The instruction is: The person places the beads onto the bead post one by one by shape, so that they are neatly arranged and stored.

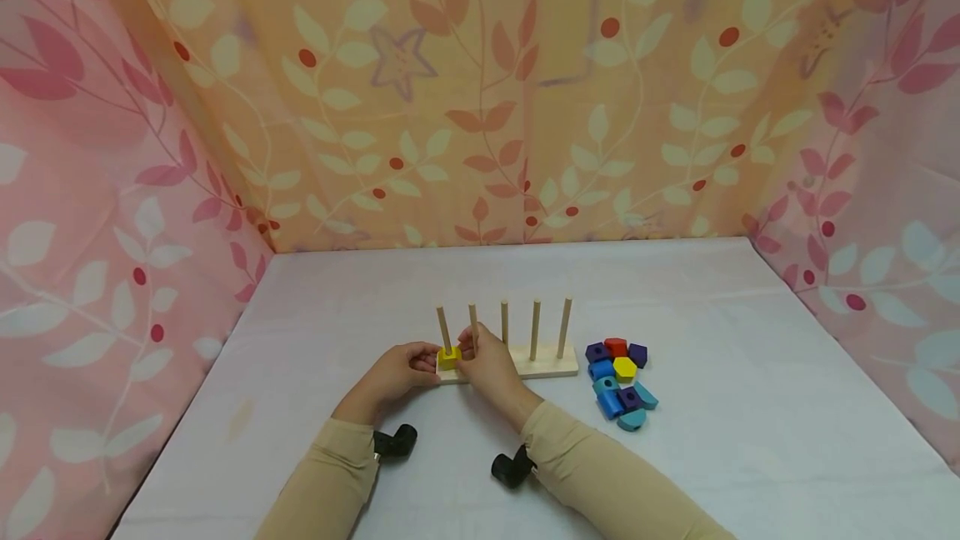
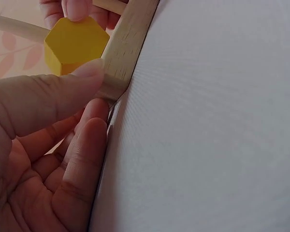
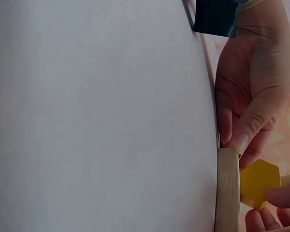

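On tbl (image 1: 750, 440), pegbd (image 1: 538, 366) long axis approx. L–R, pegs (image 1: 535, 330) pointing up.

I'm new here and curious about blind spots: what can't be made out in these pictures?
Head view: wooden base, partly hidden by right hand.
Head view: leftmost peg, its foot hidden by yellow block.
Left wrist view: right hand, cut off by top edge.
Head view: sleeves, cut off by bottom edge.

Head view: light diffuse and fairly even; white cloth (image 1: 712, 457) reads bright. Both wrist views: noticeably dimmer and greyer, faint ripple patterning on the cloth. Left wrist: yellow block (image 2: 79, 43) crisp-edged, left hand (image 2: 43, 113) shaded at the palm, patterned curtain (image 2: 9, 55) soft. Light source: undetermined.
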Demonstrator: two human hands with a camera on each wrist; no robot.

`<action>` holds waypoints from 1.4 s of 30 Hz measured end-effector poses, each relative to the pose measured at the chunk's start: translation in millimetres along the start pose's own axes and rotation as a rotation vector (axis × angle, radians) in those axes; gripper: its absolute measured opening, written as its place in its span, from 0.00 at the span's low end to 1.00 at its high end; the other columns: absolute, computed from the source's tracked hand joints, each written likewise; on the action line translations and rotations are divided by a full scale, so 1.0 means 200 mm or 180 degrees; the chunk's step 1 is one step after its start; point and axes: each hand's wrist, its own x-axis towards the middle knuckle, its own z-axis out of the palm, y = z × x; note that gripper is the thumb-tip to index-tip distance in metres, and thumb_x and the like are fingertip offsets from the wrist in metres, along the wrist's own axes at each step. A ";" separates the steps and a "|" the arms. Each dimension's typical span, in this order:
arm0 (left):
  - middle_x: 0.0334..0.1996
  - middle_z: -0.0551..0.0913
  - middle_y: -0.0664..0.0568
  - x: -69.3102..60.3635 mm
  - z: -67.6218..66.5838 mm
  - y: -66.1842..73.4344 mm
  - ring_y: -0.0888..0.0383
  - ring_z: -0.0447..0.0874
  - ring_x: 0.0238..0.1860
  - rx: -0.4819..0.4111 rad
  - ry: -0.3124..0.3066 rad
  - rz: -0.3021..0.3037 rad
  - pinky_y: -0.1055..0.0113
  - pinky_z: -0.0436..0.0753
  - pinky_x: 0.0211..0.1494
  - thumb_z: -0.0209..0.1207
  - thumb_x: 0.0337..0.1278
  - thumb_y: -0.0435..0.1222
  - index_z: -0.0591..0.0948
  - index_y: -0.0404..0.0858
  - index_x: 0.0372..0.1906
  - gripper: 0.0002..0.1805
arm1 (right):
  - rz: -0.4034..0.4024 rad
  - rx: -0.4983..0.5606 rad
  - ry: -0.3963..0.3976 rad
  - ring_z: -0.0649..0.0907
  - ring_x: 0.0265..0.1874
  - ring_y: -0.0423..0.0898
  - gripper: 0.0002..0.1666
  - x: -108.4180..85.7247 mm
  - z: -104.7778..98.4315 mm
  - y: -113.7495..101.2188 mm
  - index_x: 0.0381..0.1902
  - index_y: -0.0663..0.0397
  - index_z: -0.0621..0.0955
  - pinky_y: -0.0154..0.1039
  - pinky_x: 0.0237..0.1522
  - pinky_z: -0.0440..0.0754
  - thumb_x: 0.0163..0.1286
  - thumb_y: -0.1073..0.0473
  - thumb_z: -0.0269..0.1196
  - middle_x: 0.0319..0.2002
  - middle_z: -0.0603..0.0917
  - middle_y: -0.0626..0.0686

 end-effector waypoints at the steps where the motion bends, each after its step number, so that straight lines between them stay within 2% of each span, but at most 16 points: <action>1: 0.35 0.79 0.51 0.00 0.00 0.00 0.59 0.77 0.35 0.0008 -0.0008 0.0004 0.69 0.78 0.39 0.69 0.41 0.31 0.77 0.36 0.51 0.26 | 0.0012 -0.0014 -0.0016 0.79 0.37 0.48 0.19 0.00 0.00 0.00 0.40 0.59 0.73 0.39 0.40 0.77 0.51 0.72 0.65 0.36 0.79 0.51; 8: 0.35 0.78 0.51 0.00 0.00 0.01 0.60 0.78 0.35 0.0011 -0.0033 0.0004 0.68 0.78 0.39 0.69 0.40 0.30 0.76 0.35 0.51 0.26 | -0.0033 -0.0044 -0.0086 0.79 0.44 0.51 0.24 -0.03 -0.06 -0.02 0.50 0.60 0.73 0.45 0.46 0.76 0.55 0.67 0.65 0.43 0.81 0.55; 16: 0.34 0.78 0.52 0.00 0.00 0.01 0.59 0.77 0.35 0.0065 0.0029 -0.0065 0.68 0.78 0.38 0.69 0.39 0.31 0.77 0.37 0.50 0.26 | -0.0312 0.0142 -0.0144 0.75 0.54 0.55 0.29 -0.09 -0.14 -0.06 0.58 0.60 0.71 0.47 0.54 0.72 0.57 0.67 0.63 0.53 0.77 0.59; 20: 0.35 0.78 0.52 0.01 0.00 0.01 0.59 0.76 0.35 0.0094 0.0036 -0.0095 0.68 0.77 0.38 0.69 0.40 0.32 0.77 0.38 0.51 0.26 | -0.0343 0.0286 -0.0217 0.74 0.56 0.55 0.30 -0.13 -0.20 -0.06 0.60 0.62 0.69 0.48 0.56 0.69 0.59 0.67 0.63 0.55 0.75 0.60; 25: 0.35 0.78 0.52 0.00 0.00 0.00 0.60 0.76 0.35 0.0141 0.0031 -0.0083 0.69 0.77 0.38 0.69 0.40 0.32 0.77 0.37 0.51 0.26 | -0.0291 0.0334 -0.0242 0.76 0.54 0.52 0.27 -0.17 -0.29 -0.05 0.58 0.58 0.73 0.48 0.55 0.70 0.59 0.67 0.62 0.53 0.77 0.57; 30: 0.35 0.78 0.52 -0.01 -0.01 0.01 0.59 0.75 0.35 0.0198 0.0008 -0.0031 0.70 0.76 0.37 0.69 0.41 0.32 0.76 0.37 0.52 0.27 | -0.0115 0.0207 -0.0182 0.78 0.50 0.48 0.22 -0.19 -0.37 -0.04 0.53 0.51 0.77 0.45 0.53 0.73 0.59 0.65 0.63 0.48 0.81 0.51; 36: 0.36 0.78 0.52 -0.02 -0.01 0.02 0.60 0.76 0.36 0.0128 -0.0023 0.0015 0.69 0.77 0.39 0.68 0.42 0.32 0.76 0.36 0.52 0.27 | -0.0066 0.0170 -0.0184 0.80 0.43 0.46 0.14 -0.20 -0.51 -0.02 0.45 0.54 0.80 0.41 0.48 0.77 0.59 0.65 0.63 0.44 0.82 0.53; 42: 0.35 0.78 0.52 -0.02 -0.01 0.03 0.60 0.75 0.35 0.0182 0.0004 -0.0004 0.69 0.76 0.37 0.69 0.41 0.32 0.76 0.37 0.52 0.27 | -0.0194 0.0022 -0.0191 0.81 0.39 0.47 0.10 -0.21 -0.70 0.05 0.41 0.60 0.80 0.35 0.40 0.79 0.61 0.65 0.62 0.41 0.82 0.58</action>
